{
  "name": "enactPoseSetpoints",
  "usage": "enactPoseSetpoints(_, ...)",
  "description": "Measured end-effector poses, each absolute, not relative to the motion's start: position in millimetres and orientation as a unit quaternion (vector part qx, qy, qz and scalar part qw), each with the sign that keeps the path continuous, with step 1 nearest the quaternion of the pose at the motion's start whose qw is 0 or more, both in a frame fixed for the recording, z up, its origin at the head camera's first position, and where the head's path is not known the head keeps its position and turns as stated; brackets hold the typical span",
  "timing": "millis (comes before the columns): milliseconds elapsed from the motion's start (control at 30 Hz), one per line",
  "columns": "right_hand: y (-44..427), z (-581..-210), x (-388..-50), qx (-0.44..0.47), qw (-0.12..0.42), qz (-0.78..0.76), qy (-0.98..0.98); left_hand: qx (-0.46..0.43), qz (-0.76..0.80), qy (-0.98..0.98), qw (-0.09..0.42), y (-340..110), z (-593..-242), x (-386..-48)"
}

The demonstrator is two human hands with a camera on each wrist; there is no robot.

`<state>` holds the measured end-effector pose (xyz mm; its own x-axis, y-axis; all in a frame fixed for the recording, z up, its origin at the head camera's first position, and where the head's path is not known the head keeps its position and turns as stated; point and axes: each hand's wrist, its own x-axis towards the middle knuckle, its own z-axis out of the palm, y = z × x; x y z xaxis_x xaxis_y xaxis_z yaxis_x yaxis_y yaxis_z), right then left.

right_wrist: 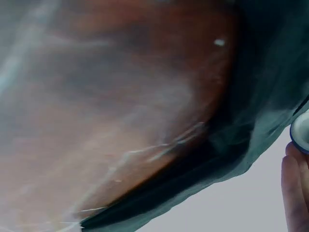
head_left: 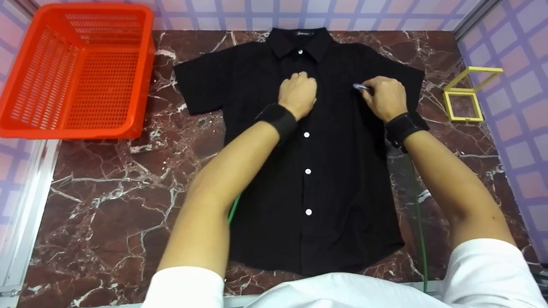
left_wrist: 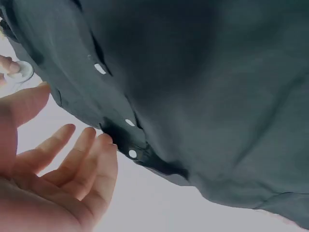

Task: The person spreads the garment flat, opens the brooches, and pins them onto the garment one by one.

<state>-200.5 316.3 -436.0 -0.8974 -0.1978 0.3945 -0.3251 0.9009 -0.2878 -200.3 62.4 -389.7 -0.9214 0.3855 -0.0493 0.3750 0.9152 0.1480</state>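
Note:
A black short-sleeved shirt (head_left: 265,171) lies front side up, collar away from me, with white buttons down its front. My left hand (head_left: 298,95) is over the upper front, beside the button strip. In the left wrist view its fingers (left_wrist: 99,169) curve loosely with the thumb apart, fingertips close to the shirt's edge; whether they touch cannot be told. At the chest on the right, my right hand (head_left: 387,96) pinches a small round disc (head_left: 361,87). In the right wrist view the disc (right_wrist: 302,131) shows a pale face and blue rim, partly cut off.
An orange plastic basket (head_left: 143,85) stands at the back left. On the right, a yellow hinged square frame (head_left: 464,118) stands opened near the wall. Green cables (head_left: 421,239) run from the wristbands across the dark marbled table (head_left: 115,214). Patterned walls enclose the back and sides.

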Motion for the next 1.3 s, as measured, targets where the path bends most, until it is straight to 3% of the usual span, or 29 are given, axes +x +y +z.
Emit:
enactPoseSetpoints(167,300,-439,-206,0.142,0.176,0.170,-0.959,0.201,0.065,0.977,0.017,79,-406,-219)
enactPoseSetpoints(500,273,-443,-214,0.148,0.139,0.172,-0.964,0.142,0.072,0.982,0.100,88,-431,-247)
enactPoseSetpoints(633,276,-440,-219,0.141,0.131,0.170,-0.966,0.134,0.078,0.982,0.111,92,-432,-252)
enactPoseSetpoints(867,283,-435,-227,0.131,0.129,0.175,-0.967,0.081,0.177,0.979,0.068,98,-435,-260)
enactPoseSetpoints(1300,295,-438,-231,0.127,0.125,0.176,-0.968,0.050,0.208,0.975,0.058,117,-436,-268)
